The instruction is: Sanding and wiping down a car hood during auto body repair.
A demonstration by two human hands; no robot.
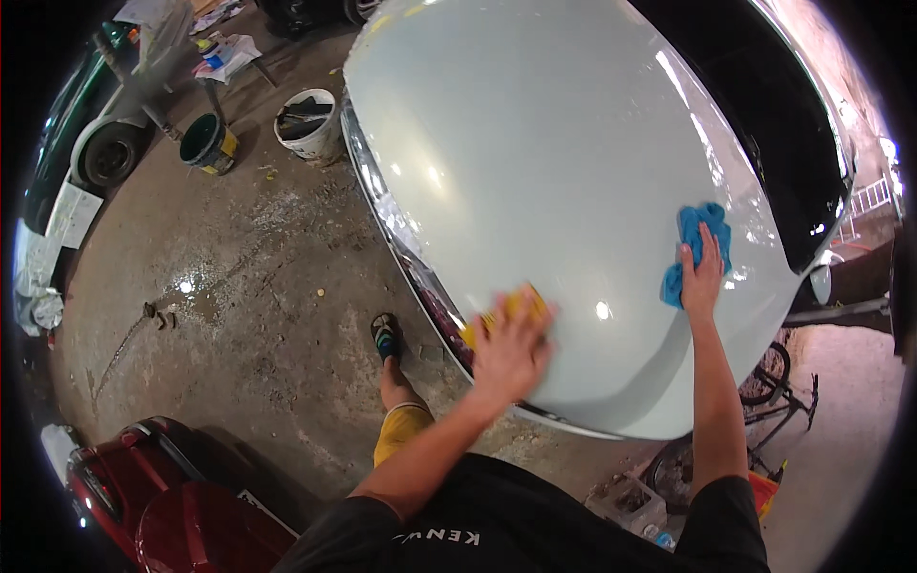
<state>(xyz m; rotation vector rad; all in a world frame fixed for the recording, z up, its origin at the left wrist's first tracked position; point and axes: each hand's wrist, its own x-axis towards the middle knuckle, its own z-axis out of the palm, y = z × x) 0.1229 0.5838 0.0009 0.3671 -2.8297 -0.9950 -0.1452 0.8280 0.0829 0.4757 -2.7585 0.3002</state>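
Observation:
The car's pale, glossy white panel [573, 172] fills the middle and right of the head view, with water drops and light glints on it. Close to the panel's near-left edge, my left hand [511, 353] presses on a yellow sponge [525, 304]; both are slightly blurred, and the fingers cover much of the sponge. Farther right, my right hand [703, 272] lies over a crumpled blue cloth [705, 215] and holds it against the same panel. The cloth bunches out past the fingertips and beside the thumb.
A white bucket [325, 143] with dark items inside and a dark bucket [208, 145] stand on the wet concrete floor [258, 277]. A dark red vehicle [181, 511] is at lower left, a green car [91, 115] at upper left. A bicycle [778, 401] stands at right.

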